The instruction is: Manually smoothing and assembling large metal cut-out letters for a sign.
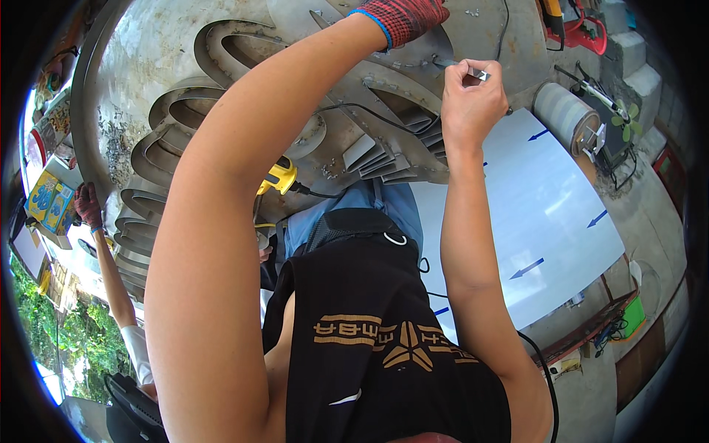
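Observation:
My left hand (405, 18), in a red-and-black knit glove with a blue cuff, lies over the metal work at the top edge. Its fingers are partly cut off by the frame, so their grip cannot be told. Bare, my right hand (475, 100) pinches a slim, flat metal tool (479, 74). The tool's thin end points left toward the grey metal sheet (473, 37). Its exact kind is unclear. Curved metal strips (210, 48) stand on edge across the work, left of my hands. A black cable (365, 108) crosses the metal below them.
A yellow power tool (279, 176) sits near my waist. At right lies a pale sheet with blue arrows (569, 199), with a striped roll (561, 111) beyond it. Another person's gloved hand (88, 205) touches the work's left edge. A red-handled tool (587, 33) lies top right.

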A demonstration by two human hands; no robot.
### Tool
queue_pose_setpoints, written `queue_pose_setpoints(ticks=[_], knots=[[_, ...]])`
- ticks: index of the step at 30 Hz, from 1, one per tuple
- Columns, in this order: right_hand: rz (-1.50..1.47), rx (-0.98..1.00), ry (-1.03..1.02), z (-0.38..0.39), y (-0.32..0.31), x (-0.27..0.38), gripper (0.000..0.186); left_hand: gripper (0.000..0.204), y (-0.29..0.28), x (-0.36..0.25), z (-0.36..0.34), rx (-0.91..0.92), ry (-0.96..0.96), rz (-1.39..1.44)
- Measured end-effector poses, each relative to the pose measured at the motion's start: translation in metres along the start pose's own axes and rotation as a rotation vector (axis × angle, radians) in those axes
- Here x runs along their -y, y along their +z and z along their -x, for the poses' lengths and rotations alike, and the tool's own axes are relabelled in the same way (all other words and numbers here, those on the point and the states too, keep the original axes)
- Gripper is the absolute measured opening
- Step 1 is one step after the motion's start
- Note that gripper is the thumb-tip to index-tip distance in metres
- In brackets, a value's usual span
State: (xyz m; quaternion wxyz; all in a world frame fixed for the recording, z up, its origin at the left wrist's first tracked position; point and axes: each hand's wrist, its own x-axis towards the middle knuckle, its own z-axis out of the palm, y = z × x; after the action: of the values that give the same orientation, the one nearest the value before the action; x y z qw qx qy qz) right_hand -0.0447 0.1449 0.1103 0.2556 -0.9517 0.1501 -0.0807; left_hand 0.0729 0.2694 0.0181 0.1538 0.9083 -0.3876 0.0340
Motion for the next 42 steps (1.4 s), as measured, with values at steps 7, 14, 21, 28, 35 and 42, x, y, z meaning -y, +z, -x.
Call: queue_pose_setpoints(ticks=[7,14,21,28,35,42], knots=[[0.123,-0.03,0.024,-0.006,0.003,0.0,0.012,0.014,0.009,0.0,0.0,-0.015,0.015,-0.016],[0.026,-0.039,0.019,-0.007,0.004,0.0,0.012,0.015,0.011,-0.001,0.001,-0.043,0.008,-0.015],[-0.023,-0.031,0.031,-0.006,-0.002,0.003,0.012,0.016,0.021,0.001,-0.002,-0.032,0.007,0.015],[-0.051,0.003,0.035,0.0,0.002,0.001,0.012,0.016,0.019,-0.001,-0.001,-0.026,0.001,-0.056],[-0.04,-0.006,0.011,-0.001,0.0,-0.001,0.012,0.016,0.016,0.001,0.0,-0.009,0.015,-0.01],[-0.073,-0.015,0.041,-0.008,-0.005,0.006,0.011,0.016,0.002,-0.001,-0.001,0.0,0.022,0.006]])
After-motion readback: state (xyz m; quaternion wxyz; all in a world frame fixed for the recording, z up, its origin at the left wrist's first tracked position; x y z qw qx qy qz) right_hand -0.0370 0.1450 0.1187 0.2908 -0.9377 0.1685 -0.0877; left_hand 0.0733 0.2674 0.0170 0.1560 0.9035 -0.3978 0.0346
